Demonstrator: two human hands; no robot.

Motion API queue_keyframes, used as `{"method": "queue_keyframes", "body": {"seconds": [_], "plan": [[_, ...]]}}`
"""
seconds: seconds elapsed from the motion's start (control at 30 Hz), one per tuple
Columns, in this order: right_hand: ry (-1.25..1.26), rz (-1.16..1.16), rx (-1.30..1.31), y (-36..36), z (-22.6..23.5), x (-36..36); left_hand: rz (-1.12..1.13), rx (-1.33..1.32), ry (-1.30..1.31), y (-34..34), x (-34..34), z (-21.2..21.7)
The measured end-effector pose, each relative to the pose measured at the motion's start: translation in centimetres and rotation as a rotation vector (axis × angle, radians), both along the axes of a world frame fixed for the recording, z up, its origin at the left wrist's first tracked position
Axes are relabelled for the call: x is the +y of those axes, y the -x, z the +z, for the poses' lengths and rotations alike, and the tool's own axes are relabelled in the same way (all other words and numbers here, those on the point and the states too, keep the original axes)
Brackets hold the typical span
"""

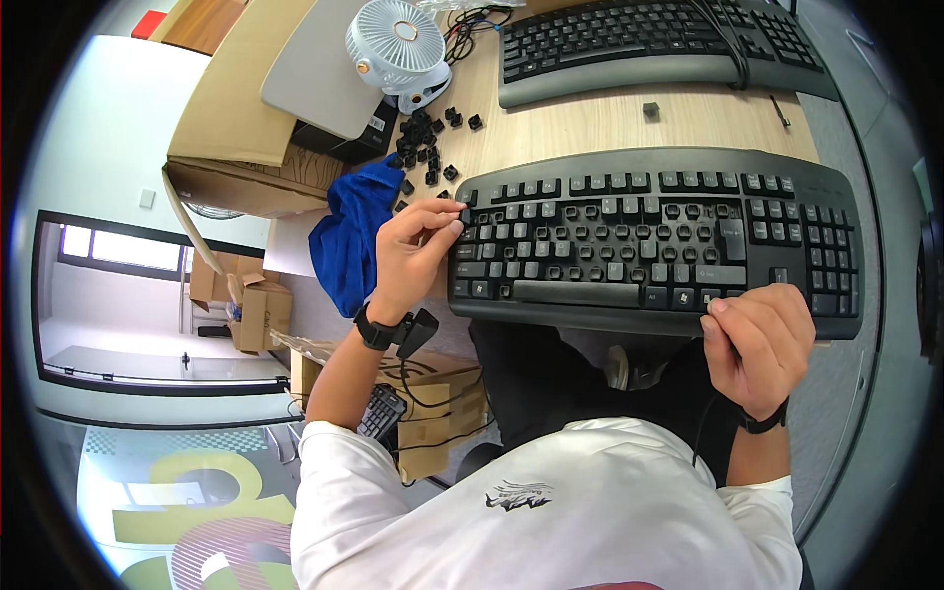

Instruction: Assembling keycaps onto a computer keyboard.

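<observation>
a black keyboard (654,241) lies on the near side of the desk (560,128)
right hand (767,349) pinched narrow at the near edge, left hand (411,258) narrow at the left end; i can't tell from here if either grips anything. to the left, a blue cloth (352,236), then loose black keycaps (423,135); at the far side, a second keyboard (654,44) and, left, a white clip fan (398,39).

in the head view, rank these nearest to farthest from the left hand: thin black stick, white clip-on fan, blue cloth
From the left hand, as the head view shows:
1. Blue cloth: right beside it, on its left.
2. White clip-on fan: beyond it, toward the top.
3. Thin black stick: far off, upper right.
</observation>
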State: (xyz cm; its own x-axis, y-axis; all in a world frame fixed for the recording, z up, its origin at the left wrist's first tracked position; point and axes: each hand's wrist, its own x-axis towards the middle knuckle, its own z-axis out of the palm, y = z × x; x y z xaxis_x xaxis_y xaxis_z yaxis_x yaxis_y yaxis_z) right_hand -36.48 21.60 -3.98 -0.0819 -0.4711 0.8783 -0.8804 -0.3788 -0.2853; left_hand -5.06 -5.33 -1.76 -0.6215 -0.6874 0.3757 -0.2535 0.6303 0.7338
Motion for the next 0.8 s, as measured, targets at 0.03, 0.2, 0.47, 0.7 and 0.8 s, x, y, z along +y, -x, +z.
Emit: {"method": "queue_keyframes", "body": {"seconds": [0.03, 0.2, 0.47, 0.7, 0.8], "plan": [[-0.003, 0.002, 0.006, 0.0, 0.0, 0.0, -0.011, 0.006, 0.004, -0.1, -0.1, 0.0], [-0.009, 0.006, 0.005, 0.1, 0.0, 0.1, -0.071, -0.176, 0.165, 0.6, 0.0, 2.5], [-0.011, 0.003, 0.005, 0.1, 0.1, -0.1, -0.158, -0.329, 0.191, 0.9, -0.7, 3.5], [-0.008, -0.001, -0.007, 0.2, 0.2, -0.1, -0.195, -0.396, 0.231, 1.4, -0.8, 4.6], [-0.016, -0.003, -0.010, 0.1, 0.0, 0.0, -0.176, -0.458, 0.213, 1.7, -0.4, 5.1]]}}
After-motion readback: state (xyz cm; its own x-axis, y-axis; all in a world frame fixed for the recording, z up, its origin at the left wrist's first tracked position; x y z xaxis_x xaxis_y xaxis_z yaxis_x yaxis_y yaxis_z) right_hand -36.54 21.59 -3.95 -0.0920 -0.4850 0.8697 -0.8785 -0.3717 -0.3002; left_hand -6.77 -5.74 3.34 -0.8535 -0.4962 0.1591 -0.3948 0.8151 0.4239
